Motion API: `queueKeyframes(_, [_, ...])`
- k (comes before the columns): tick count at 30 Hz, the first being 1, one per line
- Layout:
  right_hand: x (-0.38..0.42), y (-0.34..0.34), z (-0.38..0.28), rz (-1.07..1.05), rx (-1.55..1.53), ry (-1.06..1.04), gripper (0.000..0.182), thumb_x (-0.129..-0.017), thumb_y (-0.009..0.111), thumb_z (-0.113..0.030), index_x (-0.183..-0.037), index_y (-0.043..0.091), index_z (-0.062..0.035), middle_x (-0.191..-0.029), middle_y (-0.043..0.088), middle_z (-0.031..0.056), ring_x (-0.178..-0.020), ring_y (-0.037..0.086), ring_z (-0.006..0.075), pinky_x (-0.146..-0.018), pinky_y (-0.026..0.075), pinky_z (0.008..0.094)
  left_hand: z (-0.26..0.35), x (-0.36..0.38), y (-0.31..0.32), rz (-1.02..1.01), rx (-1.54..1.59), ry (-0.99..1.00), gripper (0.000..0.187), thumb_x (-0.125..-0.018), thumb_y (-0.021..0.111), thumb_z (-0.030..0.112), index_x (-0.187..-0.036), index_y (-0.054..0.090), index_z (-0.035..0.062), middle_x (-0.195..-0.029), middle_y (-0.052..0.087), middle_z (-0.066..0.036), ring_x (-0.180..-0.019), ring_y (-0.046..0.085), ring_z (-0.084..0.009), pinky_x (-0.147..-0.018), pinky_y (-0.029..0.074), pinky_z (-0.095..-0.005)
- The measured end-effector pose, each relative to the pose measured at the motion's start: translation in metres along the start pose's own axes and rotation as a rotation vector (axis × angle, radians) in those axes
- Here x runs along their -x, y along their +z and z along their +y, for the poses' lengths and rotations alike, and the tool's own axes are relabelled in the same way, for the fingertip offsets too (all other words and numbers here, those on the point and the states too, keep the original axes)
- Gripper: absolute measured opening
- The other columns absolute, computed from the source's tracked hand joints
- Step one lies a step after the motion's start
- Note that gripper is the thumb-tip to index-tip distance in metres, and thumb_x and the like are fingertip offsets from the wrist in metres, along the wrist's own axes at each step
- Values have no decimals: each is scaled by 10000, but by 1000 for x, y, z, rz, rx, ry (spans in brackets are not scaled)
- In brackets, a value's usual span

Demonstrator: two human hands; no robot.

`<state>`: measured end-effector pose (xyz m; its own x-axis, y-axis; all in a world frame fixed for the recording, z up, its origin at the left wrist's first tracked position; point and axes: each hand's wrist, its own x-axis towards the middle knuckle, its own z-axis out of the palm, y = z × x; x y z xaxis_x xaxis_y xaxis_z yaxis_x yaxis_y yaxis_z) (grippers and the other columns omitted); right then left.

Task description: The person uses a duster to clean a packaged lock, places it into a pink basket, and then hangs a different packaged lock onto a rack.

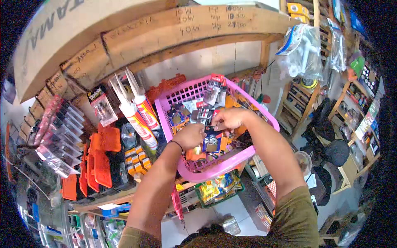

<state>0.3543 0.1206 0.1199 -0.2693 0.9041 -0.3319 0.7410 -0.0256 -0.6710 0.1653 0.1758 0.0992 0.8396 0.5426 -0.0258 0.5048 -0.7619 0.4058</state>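
Observation:
A pink plastic basket (226, 162) is filled with small packaged goods. Over its middle, my left hand (193, 136) pinches the left edge of a small dark-topped package (211, 142). My right hand (230, 119) has its fingers closed at the upper right of that same package. Just behind the hands lies a black and red pack (203, 115). Another carded pack (215, 91) leans at the basket's back rim. Orange packs lie around and under my hands, partly hidden by them.
Sealant tubes (142, 108) stand left of the basket, near orange organizer boxes (99, 161). A green basket (225, 192) of yellow packets sits below. Overhead runs a wooden beam (165, 31) with handwriting. Bagged goods (301, 53) hang at the upper right.

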Motion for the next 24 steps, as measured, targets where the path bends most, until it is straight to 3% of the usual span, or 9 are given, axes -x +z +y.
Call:
queueKeyframes(3, [0, 5, 4, 95, -55, -23, 158, -830, 520, -192, -908, 562, -61, -694, 594, 56, -531, 577, 129, -486, 461, 284, 1, 0, 8, 125, 39, -13, 187, -783, 492, 182, -867, 540, 22, -747, 578, -185, -727, 577, -298, -644, 434, -401])
queueKeyframes(5, [-3, 4, 8, 331, 225, -233, 149, -802, 559, -196, -822, 599, -54, -669, 590, 39, -546, 568, 136, -534, 453, 318, 18, 10, -2, 235, 3, -46, 198, -778, 474, 176, -873, 548, 20, -784, 576, -220, -767, 563, -368, -704, 429, -451])
queueKeyframes(8, [23, -2, -25, 550, 421, -393, 127, -819, 561, -140, -842, 594, -19, -675, 568, 14, -591, 520, 90, -538, 432, 248, 25, 28, -11, 482, 180, 123, 170, -789, 487, 170, -854, 530, 18, -744, 568, -216, -737, 565, -358, -647, 424, -439])
queueKeyframes(10, [57, 3, -68, 530, 5, -308, 122, -803, 586, -136, -803, 599, -14, -672, 562, 2, -611, 502, 72, -558, 419, 236, 31, 51, -27, 549, 289, 227, 148, -797, 509, 146, -826, 513, 1, -671, 549, -189, -628, 563, -285, -573, 423, -369])
queueKeyframes(11, [66, 7, -78, 554, -87, -472, 147, -799, 589, -175, -787, 599, -29, -625, 560, 1, -539, 498, 68, -498, 399, 231, 41, 72, -37, 590, 352, 277, 141, -796, 519, 136, -818, 508, -2, -646, 540, -177, -585, 552, -258, -548, 418, -344])
queueKeyframes(13, [97, 26, -119, 574, -153, -529, 127, -794, 595, -147, -783, 594, -21, -622, 552, -8, -554, 495, 61, -497, 387, 211, 62, 118, -48, 719, 543, 412, 143, -829, 524, 110, -927, 530, 5, -688, 517, -33, -642, 468, -79, -577, 401, -243])
queueKeyframes(18, [134, 117, -182, 580, -135, -756, 125, -796, 576, -100, -759, 578, 19, -647, 548, 24, -562, 524, 77, -488, 401, 227, 64, 226, -12, 278, 1288, 380, 407, -914, 381, 297, -1189, 415, -1, -1138, 459, -51, -1072, 386, -96, -912, 327, -263])
queueKeyframes(21, [129, 179, -198, 402, -307, -694, 136, -790, 587, -115, -759, 584, 17, -662, 556, 54, -489, 537, 114, -445, 395, 239, 55, 277, 39, 3, 2011, 352, 579, -876, 280, 511, -1158, 427, 28, -1026, 550, -139, -910, 562, -240, -786, 455, -362])
queueKeyframes(24, [98, 234, -176, 376, -199, -676, 128, -759, 613, -72, -843, 597, 24, -769, 555, 89, -599, 525, 112, -557, 428, 261, 47, 311, 84, 222, 2091, 118, 645, -831, 273, 590, -1143, 432, 49, -936, 572, -172, -738, 593, -285, -665, 483, -374])
